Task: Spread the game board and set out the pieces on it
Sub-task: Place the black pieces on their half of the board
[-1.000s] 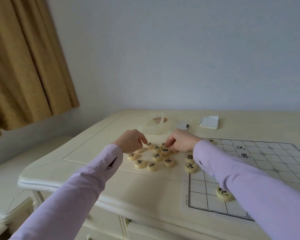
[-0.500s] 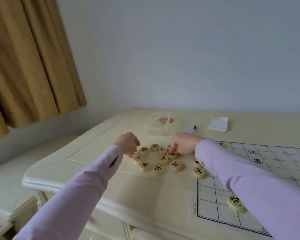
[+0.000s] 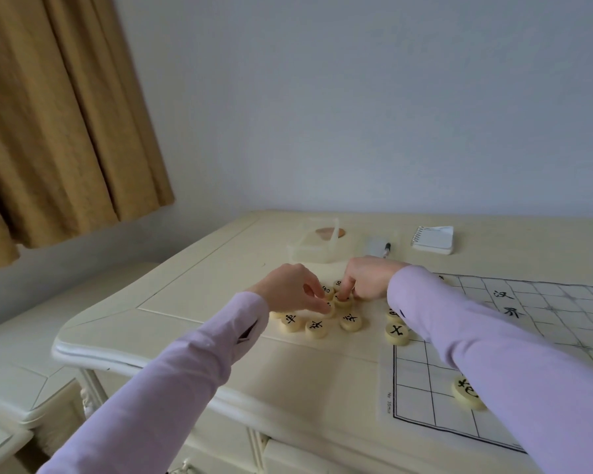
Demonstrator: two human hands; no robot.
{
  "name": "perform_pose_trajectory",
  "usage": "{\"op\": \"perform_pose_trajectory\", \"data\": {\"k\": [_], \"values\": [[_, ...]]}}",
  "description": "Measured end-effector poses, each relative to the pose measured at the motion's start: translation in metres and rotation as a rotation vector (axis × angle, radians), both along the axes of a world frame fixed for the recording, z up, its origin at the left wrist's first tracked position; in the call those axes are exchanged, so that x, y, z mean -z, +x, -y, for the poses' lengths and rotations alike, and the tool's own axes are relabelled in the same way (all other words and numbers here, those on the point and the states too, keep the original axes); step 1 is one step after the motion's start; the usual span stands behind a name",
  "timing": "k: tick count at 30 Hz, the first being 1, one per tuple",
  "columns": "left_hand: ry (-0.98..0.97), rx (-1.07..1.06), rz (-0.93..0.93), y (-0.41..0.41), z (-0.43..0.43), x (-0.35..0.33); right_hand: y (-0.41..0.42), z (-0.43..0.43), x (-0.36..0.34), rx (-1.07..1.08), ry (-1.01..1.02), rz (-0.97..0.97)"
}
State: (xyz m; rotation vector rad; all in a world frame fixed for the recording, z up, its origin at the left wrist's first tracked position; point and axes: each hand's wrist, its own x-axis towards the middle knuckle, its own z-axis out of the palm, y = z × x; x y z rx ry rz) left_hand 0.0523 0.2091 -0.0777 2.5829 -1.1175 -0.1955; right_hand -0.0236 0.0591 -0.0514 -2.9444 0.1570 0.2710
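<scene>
Pieces point(image 3: 316, 328) are mostly sitting in a loose huddle on the worktop point(image 3: 220, 364), just left of the game board point(image 3: 545, 336). The board is lying spread flat already, so that half looks done. My guess is they're parked beside the grid so the lines are staying free while they get sorted.

Left hand point(image 3: 288, 289) is reaching in from the near side, thumb and forefinger pinching a disc point(image 3: 331, 311) at the middle of the huddle. Looks like it's picking, not just nudging.

Right hand point(image 3: 367, 277) is coming at the same pile from the board side. Its fingers point(image 3: 345, 289) are curled, and the forefinger tip is pressing down on the neighbouring disc point(image 3: 343, 301). The thumb is hidden, so I can't tell if it's actually gripping or only pinning it.

Only about 3 discs are sitting on or at the board: 1 near the front point(image 3: 466, 391) and 2 at the left border point(image 3: 396, 333). So I'd say it's early days.

Clear tub point(image 3: 317, 248) is standing just behind the huddle, probably what they came out of. Notepad point(image 3: 433, 237) and pen point(image 3: 387, 248) are lying further back, out of the way.

One worry: the right sleeve point(image 3: 493, 354) is crossing low over the board's left side, so it could drag the placed discs.
</scene>
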Motion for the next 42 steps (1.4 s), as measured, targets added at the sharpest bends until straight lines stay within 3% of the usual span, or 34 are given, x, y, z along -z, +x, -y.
{"op": "perform_pose_trajectory", "data": {"k": [6,14,18,21,42], "values": [[0.092,-0.027,0.063,0.000,-0.002,-0.001,-0.002,0.002,0.003,0.005,0.019,0.013],[-0.058,-0.143,0.063,0.010,-0.034,-0.013,-0.006,-0.001,0.008,0.048,0.100,0.094],[-0.085,-0.180,0.068,0.009,-0.044,-0.014,-0.009,-0.013,0.007,0.061,0.243,0.233],[-0.125,-0.200,0.035,0.006,-0.048,-0.012,-0.007,-0.033,0.005,0.022,0.310,0.214],[-0.316,-0.226,-0.011,0.001,-0.068,0.000,0.004,-0.084,0.030,0.051,0.244,0.151]]}}
